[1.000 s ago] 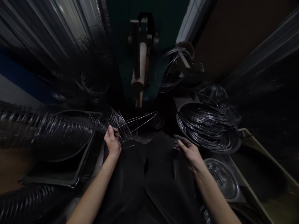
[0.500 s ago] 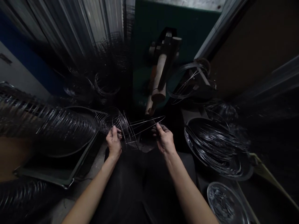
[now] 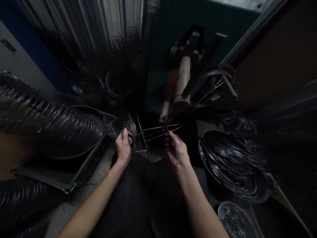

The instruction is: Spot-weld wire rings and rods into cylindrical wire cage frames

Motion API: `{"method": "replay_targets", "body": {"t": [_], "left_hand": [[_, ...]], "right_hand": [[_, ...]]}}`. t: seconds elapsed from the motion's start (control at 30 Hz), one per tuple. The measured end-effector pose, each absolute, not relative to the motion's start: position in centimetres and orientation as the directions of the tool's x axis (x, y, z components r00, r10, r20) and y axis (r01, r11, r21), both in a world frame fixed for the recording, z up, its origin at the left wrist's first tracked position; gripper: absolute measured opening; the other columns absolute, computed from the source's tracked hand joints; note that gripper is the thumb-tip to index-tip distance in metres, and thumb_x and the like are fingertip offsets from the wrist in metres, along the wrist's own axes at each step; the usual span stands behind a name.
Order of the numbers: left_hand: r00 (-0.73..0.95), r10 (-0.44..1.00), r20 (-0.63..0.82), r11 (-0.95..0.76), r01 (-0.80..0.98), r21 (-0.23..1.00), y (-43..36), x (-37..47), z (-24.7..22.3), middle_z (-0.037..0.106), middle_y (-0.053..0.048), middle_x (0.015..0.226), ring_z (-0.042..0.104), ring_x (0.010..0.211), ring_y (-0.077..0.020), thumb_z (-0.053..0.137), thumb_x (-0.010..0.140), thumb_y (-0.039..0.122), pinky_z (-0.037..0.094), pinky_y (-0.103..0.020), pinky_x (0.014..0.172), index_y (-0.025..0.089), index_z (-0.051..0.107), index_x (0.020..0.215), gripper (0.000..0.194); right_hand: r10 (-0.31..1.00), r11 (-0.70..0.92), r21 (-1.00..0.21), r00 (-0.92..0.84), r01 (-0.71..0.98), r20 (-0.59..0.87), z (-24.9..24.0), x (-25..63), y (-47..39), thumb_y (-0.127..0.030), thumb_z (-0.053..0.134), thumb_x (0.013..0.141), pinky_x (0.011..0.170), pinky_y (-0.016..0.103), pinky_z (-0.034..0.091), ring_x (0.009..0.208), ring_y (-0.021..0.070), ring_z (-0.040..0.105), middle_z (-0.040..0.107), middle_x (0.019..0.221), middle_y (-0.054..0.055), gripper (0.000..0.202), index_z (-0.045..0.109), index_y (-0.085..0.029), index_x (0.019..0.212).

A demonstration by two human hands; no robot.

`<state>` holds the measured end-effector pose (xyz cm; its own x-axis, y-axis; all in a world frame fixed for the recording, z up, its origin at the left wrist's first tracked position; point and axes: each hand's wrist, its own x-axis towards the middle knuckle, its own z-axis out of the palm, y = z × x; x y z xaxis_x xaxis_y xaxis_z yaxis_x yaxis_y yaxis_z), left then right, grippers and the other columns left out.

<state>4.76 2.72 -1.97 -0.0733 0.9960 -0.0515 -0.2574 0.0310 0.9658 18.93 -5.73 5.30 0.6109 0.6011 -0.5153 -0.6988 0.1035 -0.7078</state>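
Between my hands is a thin wire frame (image 3: 141, 134), with long wires running to the right and short cross wires near its left part. My left hand (image 3: 123, 145) is closed on the frame's left end, thumb on top. My right hand (image 3: 177, 148) pinches at the long wires close to their pointed right end; a short piece of wire seems to stick up at its fingertips. Just beyond the frame stand the pale cylindrical arms (image 3: 183, 76) of a green machine (image 3: 158, 39). Dim light hides the finer wire joints.
On the left, a long row of wire rings (image 3: 49, 112) lies over a dark tray (image 3: 47, 178). Coiled wire rings (image 3: 119, 122) sit behind my left hand. At right are a basin (image 3: 201, 152) of bent wires and a bowl (image 3: 247, 215) of small metal pieces.
The view has shifted, so the machine appears farther right. Both hands keep their hold on the wire frame, which now tilts slightly differently.
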Motion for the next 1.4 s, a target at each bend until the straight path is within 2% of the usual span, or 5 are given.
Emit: {"method": "replay_targets", "body": {"t": [0.37, 0.57, 0.83, 1.3, 1.4], "left_hand": [[-0.026, 0.996, -0.08, 0.071, -0.251, 0.965, 3.7, 5.0, -0.4, 0.036, 0.006, 0.047, 0.032, 0.043, -0.0042, 0.058, 0.078, 0.055, 0.028, -0.015, 0.044, 0.014, 0.053, 0.064, 0.043], [0.051, 0.991, -0.125, 0.135, -0.354, 0.925, 3.4, 4.8, 0.1, 0.033, 0.007, 0.047, 0.027, 0.041, -0.0031, 0.063, 0.074, 0.052, 0.021, -0.015, 0.04, 0.014, 0.054, 0.067, 0.04], [0.036, 0.991, -0.125, 0.129, -0.413, 0.902, 3.6, 5.2, -0.4, 0.03, 0.009, 0.047, 0.024, 0.04, -0.0026, 0.065, 0.073, 0.051, 0.021, -0.015, 0.04, 0.014, 0.053, 0.067, 0.04], [0.01, 0.996, -0.093, 0.09, -0.399, 0.913, 4.9, 5.5, 0.4, 0.03, 0.008, 0.046, 0.024, 0.04, -0.0036, 0.062, 0.077, 0.049, 0.019, -0.017, 0.039, 0.014, 0.053, 0.066, 0.038], [0.01, 0.996, -0.085, 0.082, -0.404, 0.911, 4.8, 5.7, 0.2, 0.03, 0.008, 0.046, 0.024, 0.041, -0.004, 0.062, 0.077, 0.049, 0.021, -0.017, 0.04, 0.014, 0.052, 0.066, 0.038]], "right_hand": [[0.539, 0.126, -0.704, 0.644, -0.699, -0.543, 5.9, 19.0, -4.5, -0.017, 0.077, 0.059, 0.04, 0.012, 0.036, 0.046, 0.0041, 0.054, 0.06, 0.054, -0.005, 0.02, 0.06, -0.015, 0.067], [0.539, 0.111, -0.658, 0.602, -0.745, -0.59, 6.5, 18.8, -4.7, -0.014, 0.07, 0.069, 0.04, 0.013, 0.037, 0.051, 0.0049, 0.058, 0.064, 0.061, -0.003, 0.007, 0.065, -0.014, 0.073], [0.574, 0.142, -0.683, 0.622, -0.717, -0.533, 5.3, 19.5, -7.7, -0.022, 0.082, 0.059, 0.041, 0.013, 0.039, 0.05, 0.004, 0.054, 0.062, 0.062, -0.005, 0.025, 0.065, -0.014, 0.076], [0.509, 0.135, -0.661, 0.624, -0.738, -0.593, 4.0, 20.4, -10.5, -0.02, 0.08, 0.057, 0.043, 0.013, 0.041, 0.053, 0.0042, 0.056, 0.063, 0.067, -0.004, 0.026, 0.069, -0.016, 0.08], [0.495, 0.13, -0.72, 0.673, -0.682, -0.549, 4.0, 20.6, -11.7, -0.024, 0.082, 0.053, 0.043, 0.014, 0.04, 0.055, 0.0051, 0.055, 0.063, 0.069, -0.003, 0.032, 0.069, -0.016, 0.082]]}}
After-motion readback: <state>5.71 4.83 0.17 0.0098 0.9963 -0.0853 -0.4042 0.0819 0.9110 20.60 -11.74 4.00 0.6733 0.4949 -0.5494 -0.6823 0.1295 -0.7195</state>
